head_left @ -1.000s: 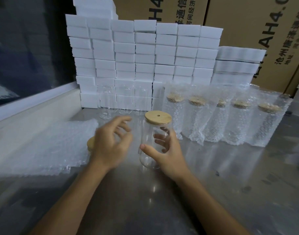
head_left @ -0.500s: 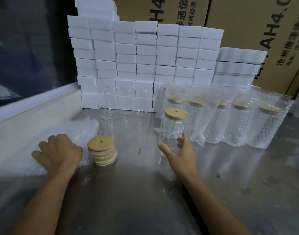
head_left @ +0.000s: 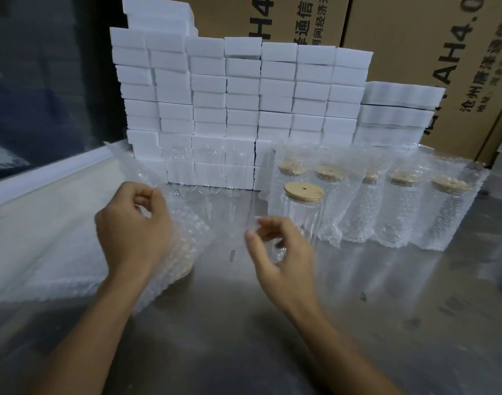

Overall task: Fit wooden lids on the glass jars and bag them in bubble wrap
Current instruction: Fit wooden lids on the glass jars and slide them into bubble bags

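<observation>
My left hand (head_left: 133, 232) pinches a bubble wrap bag (head_left: 184, 246) and holds it up over the stack of wooden lids (head_left: 184, 273), which shows only at its lower edge. A glass jar (head_left: 302, 218) with a wooden lid (head_left: 304, 191) stands upright on the steel table, just beyond my right hand (head_left: 278, 252). That hand is off the jar, fingers curled and apart, holding nothing. Three bare glass jars (head_left: 207, 178) stand further back.
Several jars bagged in bubble wrap (head_left: 398, 206) stand in a row at the right. A pile of flat bubble wrap bags (head_left: 44, 252) lies at the left. White boxes (head_left: 244, 104) are stacked along the back, with cardboard cartons (head_left: 415, 38) behind.
My left hand lifted a bubble wrap bag from the pile and brought it rightward over the lid stack. My right hand let go of the lidded jar and drew back slightly.
</observation>
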The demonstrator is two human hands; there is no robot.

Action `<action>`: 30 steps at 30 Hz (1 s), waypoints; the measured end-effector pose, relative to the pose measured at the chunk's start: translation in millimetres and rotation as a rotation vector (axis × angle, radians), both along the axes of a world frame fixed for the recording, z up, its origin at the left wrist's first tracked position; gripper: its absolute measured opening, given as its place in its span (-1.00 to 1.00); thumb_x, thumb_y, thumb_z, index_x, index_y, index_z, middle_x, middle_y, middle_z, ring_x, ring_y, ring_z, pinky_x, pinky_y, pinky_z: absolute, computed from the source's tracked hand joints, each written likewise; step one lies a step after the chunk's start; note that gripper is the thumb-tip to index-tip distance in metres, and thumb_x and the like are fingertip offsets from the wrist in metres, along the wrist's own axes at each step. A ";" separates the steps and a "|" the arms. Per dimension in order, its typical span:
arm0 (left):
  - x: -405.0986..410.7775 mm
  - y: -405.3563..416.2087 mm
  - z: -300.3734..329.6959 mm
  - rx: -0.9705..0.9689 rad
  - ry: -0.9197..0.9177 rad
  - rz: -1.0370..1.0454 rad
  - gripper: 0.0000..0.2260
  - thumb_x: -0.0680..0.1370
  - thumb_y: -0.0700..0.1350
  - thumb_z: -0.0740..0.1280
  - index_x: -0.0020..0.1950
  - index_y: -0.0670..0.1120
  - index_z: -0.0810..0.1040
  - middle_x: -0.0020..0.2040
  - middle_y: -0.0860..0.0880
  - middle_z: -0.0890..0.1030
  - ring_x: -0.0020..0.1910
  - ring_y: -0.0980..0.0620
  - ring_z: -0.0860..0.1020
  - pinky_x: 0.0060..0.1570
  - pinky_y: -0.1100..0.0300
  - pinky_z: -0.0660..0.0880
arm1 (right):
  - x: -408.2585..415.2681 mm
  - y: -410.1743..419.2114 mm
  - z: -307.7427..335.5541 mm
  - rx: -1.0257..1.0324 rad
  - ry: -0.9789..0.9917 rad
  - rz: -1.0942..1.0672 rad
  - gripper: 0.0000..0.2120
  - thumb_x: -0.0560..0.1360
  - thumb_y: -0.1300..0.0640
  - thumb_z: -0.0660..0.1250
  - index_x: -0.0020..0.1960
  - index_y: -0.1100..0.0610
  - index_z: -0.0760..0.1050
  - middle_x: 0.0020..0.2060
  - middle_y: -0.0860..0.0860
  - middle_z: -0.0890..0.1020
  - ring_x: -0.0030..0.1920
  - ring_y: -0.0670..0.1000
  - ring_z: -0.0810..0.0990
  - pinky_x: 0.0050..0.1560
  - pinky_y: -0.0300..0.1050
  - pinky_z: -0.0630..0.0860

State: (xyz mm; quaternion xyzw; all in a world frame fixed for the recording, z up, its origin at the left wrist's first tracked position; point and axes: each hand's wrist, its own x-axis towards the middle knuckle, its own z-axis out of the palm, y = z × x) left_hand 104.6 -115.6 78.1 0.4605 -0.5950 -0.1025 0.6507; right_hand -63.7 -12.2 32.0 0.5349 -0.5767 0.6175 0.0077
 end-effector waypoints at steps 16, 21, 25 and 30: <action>-41.1 24.4 -30.5 0.038 -0.198 -0.461 -0.75 0.39 0.15 0.48 -0.19 0.04 0.51 -0.34 0.10 0.54 -0.34 0.09 0.49 -0.33 0.24 0.46 | 6.5 -15.0 -9.3 0.129 -0.542 0.274 -0.84 0.54 0.32 0.43 -0.22 0.26 0.55 -0.44 -0.03 0.61 -0.40 -0.13 0.56 -0.28 -0.30 0.51; -47.9 24.5 -37.5 0.132 -0.273 -0.642 -0.83 0.40 -0.05 0.55 -0.20 0.13 0.58 -0.30 0.11 0.59 -0.33 0.09 0.52 -0.31 0.39 0.41 | -0.8 -13.3 -9.6 0.140 -0.585 0.211 -0.79 0.49 0.22 0.51 -0.25 0.22 0.52 -0.50 -0.04 0.57 -0.46 -0.13 0.51 -0.36 -0.29 0.49; -47.0 23.5 -33.3 0.194 -0.161 -0.650 -0.79 0.42 -0.20 0.53 -0.22 0.10 0.60 -0.29 0.09 0.64 -0.30 0.10 0.57 -0.24 0.27 0.47 | -2.2 -11.0 -7.6 0.156 -0.593 0.182 -0.67 0.40 0.03 0.58 -0.28 0.16 0.46 -0.51 -0.01 0.58 -0.51 -0.13 0.49 -0.41 -0.31 0.45; -45.7 27.1 -26.2 0.202 -0.029 -0.623 -0.76 0.46 -0.29 0.47 -0.17 0.07 0.58 -0.25 0.09 0.64 -0.32 0.22 0.56 -0.23 0.31 0.52 | 2.4 -9.2 -4.5 0.164 -0.583 0.250 -0.65 0.36 -0.14 0.50 -0.23 0.14 0.51 -0.45 -0.01 0.62 -0.44 -0.13 0.55 -0.34 -0.31 0.47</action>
